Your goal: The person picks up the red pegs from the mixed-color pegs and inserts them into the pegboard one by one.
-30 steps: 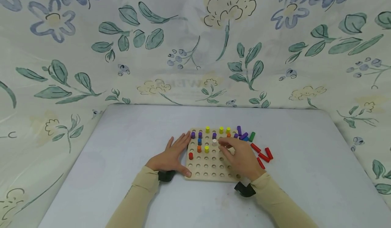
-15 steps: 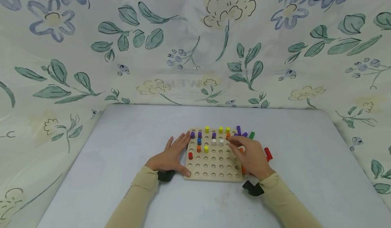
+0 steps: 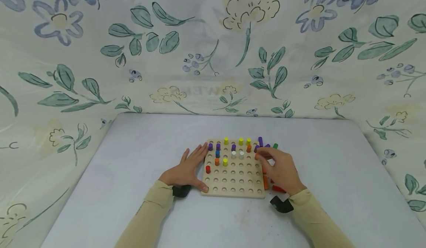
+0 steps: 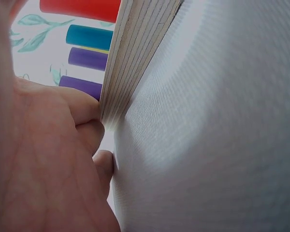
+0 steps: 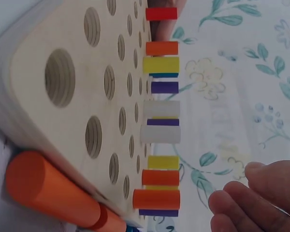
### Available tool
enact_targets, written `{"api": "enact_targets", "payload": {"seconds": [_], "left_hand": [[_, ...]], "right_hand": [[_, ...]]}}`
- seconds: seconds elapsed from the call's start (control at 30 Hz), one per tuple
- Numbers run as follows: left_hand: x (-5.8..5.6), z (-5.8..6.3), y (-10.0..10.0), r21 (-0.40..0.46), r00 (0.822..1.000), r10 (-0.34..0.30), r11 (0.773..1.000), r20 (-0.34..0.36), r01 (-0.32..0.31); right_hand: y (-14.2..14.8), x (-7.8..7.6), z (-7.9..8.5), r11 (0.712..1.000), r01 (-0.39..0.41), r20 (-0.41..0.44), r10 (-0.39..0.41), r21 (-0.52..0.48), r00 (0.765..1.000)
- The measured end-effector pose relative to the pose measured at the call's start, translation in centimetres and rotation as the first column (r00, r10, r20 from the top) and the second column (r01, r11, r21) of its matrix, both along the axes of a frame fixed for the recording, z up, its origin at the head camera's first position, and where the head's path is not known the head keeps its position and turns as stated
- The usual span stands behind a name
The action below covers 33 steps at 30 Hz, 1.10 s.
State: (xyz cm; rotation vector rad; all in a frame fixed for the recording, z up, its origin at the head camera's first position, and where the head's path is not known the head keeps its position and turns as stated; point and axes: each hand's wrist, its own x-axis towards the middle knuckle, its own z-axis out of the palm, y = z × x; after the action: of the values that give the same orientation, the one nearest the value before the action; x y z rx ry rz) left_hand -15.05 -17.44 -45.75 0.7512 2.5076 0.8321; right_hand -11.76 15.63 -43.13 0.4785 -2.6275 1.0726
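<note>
A wooden pegboard (image 3: 233, 181) with rows of round holes lies flat on the table. Coloured pegs stand in its upper rows, including a white peg (image 3: 241, 155), a yellow peg (image 3: 225, 162) and a red peg (image 3: 208, 169). My left hand (image 3: 183, 170) rests along the board's left edge, thumb at the near corner and fingers spread toward the far one. My right hand (image 3: 279, 168) hovers over the right edge, fingers loosely bent beside an upright orange peg (image 5: 157, 198). The right wrist view shows a gap between fingertips and peg.
Loose orange pegs (image 3: 266, 182) lie along the board's right edge. A red peg (image 3: 279, 189) lies under my right wrist, and a purple peg (image 3: 260, 141) and a green peg (image 3: 275, 146) sit past the far right corner. Patterned cloth (image 3: 213, 55) hangs behind the table (image 3: 149, 129).
My right hand has moved rightward across the board, from beside the white pegs to the right edge. A second white peg and the orange peg have come into view. My left hand stays put.
</note>
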Motion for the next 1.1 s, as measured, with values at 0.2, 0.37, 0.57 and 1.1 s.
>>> {"api": "enact_targets", "payload": {"seconds": [0.2,0.37,0.57,1.1], "left_hand": [[0.0,-0.1,-0.1,0.008,1.000,-0.003,1.000,0.000,0.003],[0.0,-0.1,-0.1,0.011,1.000,-0.003,1.000,-0.003,0.003],[0.0,-0.1,-0.1,0.011,1.000,-0.003,1.000,-0.005,0.003],[0.0,-0.1,0.0,0.005,1.000,-0.006,1.000,-0.009,0.006]], "right_hand": [[0.6,-0.1,0.0,0.999,0.028,-0.001,-0.028,0.022,1.000],[1.1,-0.4,0.0,0.999,0.032,0.027,-0.032,0.022,0.999],[1.9,-0.7,-0.1,0.998,0.052,0.053,-0.053,0.032,0.997],[3.4,-1.5,-0.9,0.990,0.117,0.158,-0.128,0.078,0.979]]}}
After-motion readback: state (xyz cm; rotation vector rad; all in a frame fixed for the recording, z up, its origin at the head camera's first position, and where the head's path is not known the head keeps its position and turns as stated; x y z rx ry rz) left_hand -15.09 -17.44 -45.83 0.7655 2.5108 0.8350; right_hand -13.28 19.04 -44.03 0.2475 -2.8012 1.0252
